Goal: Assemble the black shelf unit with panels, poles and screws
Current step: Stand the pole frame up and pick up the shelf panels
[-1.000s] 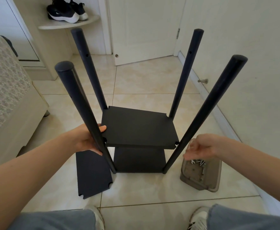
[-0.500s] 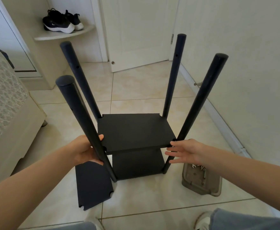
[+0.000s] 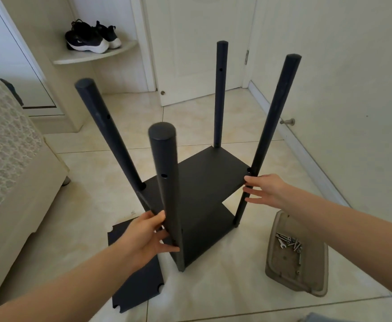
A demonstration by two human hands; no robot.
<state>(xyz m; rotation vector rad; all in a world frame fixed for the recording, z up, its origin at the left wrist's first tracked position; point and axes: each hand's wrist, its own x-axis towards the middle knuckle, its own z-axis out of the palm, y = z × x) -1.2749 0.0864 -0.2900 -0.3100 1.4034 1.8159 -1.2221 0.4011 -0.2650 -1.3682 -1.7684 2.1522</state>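
The black shelf unit stands on the tiled floor with four upright poles and two panels, an upper panel [image 3: 204, 175] and a lower panel [image 3: 204, 233]. One corner faces me. My left hand [image 3: 143, 235] grips the nearest pole [image 3: 164, 173] low down, beside the lower panel. With its fingers straight, my right hand [image 3: 267, 189] touches the right pole [image 3: 274, 117] where it meets the upper panel's corner. A loose black panel [image 3: 134, 289] lies flat on the floor under my left forearm. Screws and small wrenches [image 3: 290, 242] lie in a grey tray [image 3: 283, 273] at the right.
A bed [image 3: 9, 159] fills the left side. A white door [image 3: 197, 43] and a corner shelf with black shoes [image 3: 90, 38] stand behind the unit. The wall runs along the right, with a metal door stop [image 3: 289, 122] low on it.
The unit has turned counter-clockwise, bringing the pole in my left hand to the front centre. My right hand left the tray and reached the right pole.
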